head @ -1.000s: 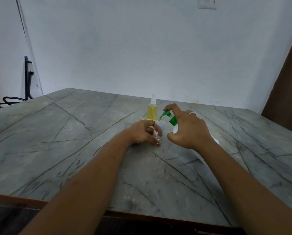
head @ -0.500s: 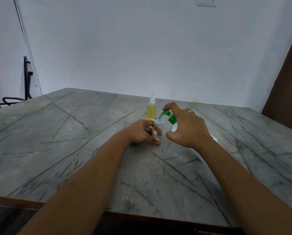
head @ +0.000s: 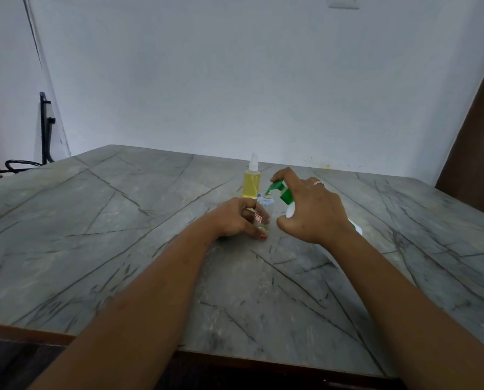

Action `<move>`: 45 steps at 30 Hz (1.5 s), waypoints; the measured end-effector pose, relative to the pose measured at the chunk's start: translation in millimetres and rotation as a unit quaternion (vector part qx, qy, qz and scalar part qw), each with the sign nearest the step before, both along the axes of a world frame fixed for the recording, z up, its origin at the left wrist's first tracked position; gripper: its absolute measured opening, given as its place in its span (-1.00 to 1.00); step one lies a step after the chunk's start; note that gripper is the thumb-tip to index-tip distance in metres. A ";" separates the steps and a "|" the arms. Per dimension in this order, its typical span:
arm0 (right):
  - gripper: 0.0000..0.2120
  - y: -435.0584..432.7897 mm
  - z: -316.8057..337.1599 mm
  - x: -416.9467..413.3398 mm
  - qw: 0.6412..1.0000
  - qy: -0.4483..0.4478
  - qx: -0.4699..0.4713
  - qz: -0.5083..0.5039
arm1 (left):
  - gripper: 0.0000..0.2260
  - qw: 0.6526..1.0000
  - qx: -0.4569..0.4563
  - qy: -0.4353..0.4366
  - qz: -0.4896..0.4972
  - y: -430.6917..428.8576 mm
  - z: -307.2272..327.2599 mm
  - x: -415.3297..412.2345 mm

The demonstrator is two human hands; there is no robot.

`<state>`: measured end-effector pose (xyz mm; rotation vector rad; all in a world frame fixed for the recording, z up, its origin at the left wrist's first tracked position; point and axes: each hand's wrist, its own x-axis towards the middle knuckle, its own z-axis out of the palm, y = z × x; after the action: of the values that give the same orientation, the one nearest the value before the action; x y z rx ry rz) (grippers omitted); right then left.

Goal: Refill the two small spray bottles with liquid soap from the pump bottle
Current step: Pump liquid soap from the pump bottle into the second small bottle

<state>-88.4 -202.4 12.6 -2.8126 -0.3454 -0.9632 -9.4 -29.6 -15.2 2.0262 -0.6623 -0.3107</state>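
Observation:
My left hand (head: 239,219) is wrapped around a small clear spray bottle (head: 264,211) with a red-and-white label, standing upright on the grey marble table (head: 122,249) with its top off. My right hand (head: 312,211) holds the white pump bottle (head: 290,212), tilted, with a finger on its green pump head (head: 278,190). The green spout points down at the clear bottle's open neck. Behind them stands a second small spray bottle (head: 251,182), full of yellow liquid and capped in white. Most of the pump bottle's body is hidden by my hand.
The marble table ends at a dark wooden front edge (head: 24,332). A white wall rises right behind the table. A black metal stand (head: 45,128) leans at the far left, and a dark brown panel (head: 477,116) stands at the right.
Both hands stay in the same place around the bottles. The green pump head sits slightly closer over the clear bottle's neck than a second ago.

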 end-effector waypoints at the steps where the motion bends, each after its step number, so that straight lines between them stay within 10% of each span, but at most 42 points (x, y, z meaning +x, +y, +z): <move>1: -0.38 0.5 -0.8 -0.3 1.000 -0.003 -0.008 0.001 | -0.64 1.000 0.000 0.001 0.003 -0.4 0.1 -0.2; 8: -0.12 -1.4 -1.0 -2.5 0.998 -0.002 -0.066 -0.001 | -0.69 1.000 0.007 0.006 0.000 -0.7 2.0 -0.8; 17: -0.41 0.0 1.1 0.3 1.000 0.009 -0.002 0.010 | -0.68 1.000 0.013 0.003 -0.004 -1.3 2.5 -0.3; 45: -0.21 -3.3 -3.3 5.7 0.999 -0.001 -0.034 0.034 | -0.72 1.000 0.031 -0.004 0.006 -2.0 5.6 -0.3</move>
<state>-82.7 -205.8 9.4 -2.8395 -0.4801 -0.9578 -9.7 -31.6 -9.6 2.0899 -0.6527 -0.3206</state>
